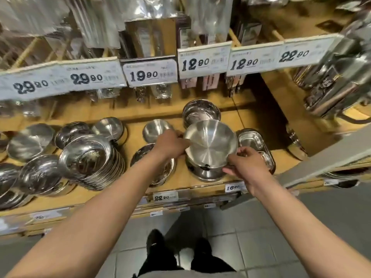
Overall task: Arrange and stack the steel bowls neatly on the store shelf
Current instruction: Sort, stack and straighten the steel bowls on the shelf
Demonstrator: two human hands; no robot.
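Head view: I am looking down on a wooden shelf (200,182) crowded with steel bowls, price tags (149,74) hanging along the shelf above it.

Largest group, left side: a leaning stack of plates (94,161), tilted toward the front edge, with loose shiny bowls (38,175) jumbled beside it. Not tidy.

Centre: a small bowl (155,130) at the back, and another bowl (144,155) partly hidden under my left forearm. Further back, a deep bowl (200,111) stands alone. At the right, a flat tray (252,140) lies just beside the work spot.

Task item: the top bowl (210,146) is held tilted, its inside facing me, above a bowl stack (206,172) near the shelf's front edge. I cannot tell whether it touches the stack yet.

Grip: left hand (170,144) has its fingers curled on the left rim; right hand (244,162) pinches the near right rim with curled fingertips. Both hands hold the same bowl.

Risks, as I judge them:
- The bowl is tilted; lowered this way, its rim may catch and seat crooked.
- The stack sits close to the front edge; a push could slide it off.
- Polished steel may slip from a light rim pinch.
- My left forearm passes over the middle bowl and could knock it.
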